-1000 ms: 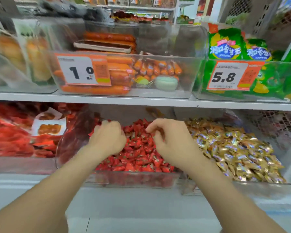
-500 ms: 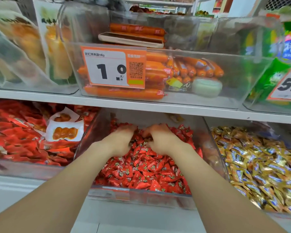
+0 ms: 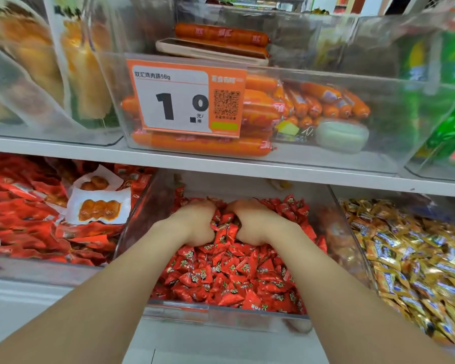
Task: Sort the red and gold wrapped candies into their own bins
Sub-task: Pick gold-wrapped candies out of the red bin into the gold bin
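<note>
Change: I watch left hand [image 3: 195, 222] and right hand [image 3: 255, 222] drop into the red candies [image 3: 229, 279], middle bin [image 3: 221, 315] | fingers buried (I cannot tell their grip) | gold candies [image 3: 410, 258] next bin right | likely digging for strays

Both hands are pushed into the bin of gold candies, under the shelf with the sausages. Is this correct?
Not gold: the head view shows the left hand and right hand in the red candies, under the sausages. The gold candies lie to their right.
</note>
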Available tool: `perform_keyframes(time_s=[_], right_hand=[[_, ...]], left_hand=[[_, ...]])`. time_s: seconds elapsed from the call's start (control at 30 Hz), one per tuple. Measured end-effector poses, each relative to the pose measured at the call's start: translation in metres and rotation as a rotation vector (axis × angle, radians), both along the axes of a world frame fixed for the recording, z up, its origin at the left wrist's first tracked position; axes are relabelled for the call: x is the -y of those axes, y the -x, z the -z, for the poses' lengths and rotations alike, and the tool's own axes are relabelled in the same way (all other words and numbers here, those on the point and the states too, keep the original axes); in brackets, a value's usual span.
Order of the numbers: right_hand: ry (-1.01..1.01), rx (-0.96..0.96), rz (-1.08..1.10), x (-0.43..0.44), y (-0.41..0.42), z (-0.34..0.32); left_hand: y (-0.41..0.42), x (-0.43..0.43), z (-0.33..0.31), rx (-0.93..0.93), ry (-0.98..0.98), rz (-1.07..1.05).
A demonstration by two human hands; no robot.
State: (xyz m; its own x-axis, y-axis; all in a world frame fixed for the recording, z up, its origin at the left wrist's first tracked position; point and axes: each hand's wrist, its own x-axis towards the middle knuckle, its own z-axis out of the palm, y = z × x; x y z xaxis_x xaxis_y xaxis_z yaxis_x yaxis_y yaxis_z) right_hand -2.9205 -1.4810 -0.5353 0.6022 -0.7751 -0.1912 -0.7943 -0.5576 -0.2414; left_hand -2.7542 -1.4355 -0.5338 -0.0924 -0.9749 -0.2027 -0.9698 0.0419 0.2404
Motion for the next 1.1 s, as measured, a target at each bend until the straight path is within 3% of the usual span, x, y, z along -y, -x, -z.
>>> perform_keyframes(time_s=[0.27, 0.4, 0.53, 0.73, 0.87, 1.0, 1.1], right_hand=[[-0.084, 0.245, 0.027, -0.025, 0.033, -0.038], [-0.118, 0.342, 0.043, -0.045, 0.058, -0.050], [-0.269, 0.418, 0.102, -0.062, 0.073, -0.054], [-0.470, 0.695, 0.237, -0.076, 0.079, -0.060], [-0.439, 0.639, 0.222, -0.078, 0.080, -0.056], [-0.354, 0.370, 0.136, -0.087, 0.080, -0.065], [-0.361, 0.369, 0.174, -0.090, 0.084, -0.068]], left_hand=[[-0.003, -0.028, -0.041, -0.244, 0.066, -0.070], [-0.003, -0.051, -0.051, -0.434, -0.023, -0.056], [0.000, -0.066, -0.057, -0.505, -0.052, -0.051], [0.005, -0.077, -0.061, -0.646, -0.042, -0.117], [0.007, -0.078, -0.060, -0.718, -0.073, -0.173], [0.011, -0.073, -0.059, -0.817, -0.136, -0.274], [0.011, -0.069, -0.059, -0.925, -0.188, -0.342]])
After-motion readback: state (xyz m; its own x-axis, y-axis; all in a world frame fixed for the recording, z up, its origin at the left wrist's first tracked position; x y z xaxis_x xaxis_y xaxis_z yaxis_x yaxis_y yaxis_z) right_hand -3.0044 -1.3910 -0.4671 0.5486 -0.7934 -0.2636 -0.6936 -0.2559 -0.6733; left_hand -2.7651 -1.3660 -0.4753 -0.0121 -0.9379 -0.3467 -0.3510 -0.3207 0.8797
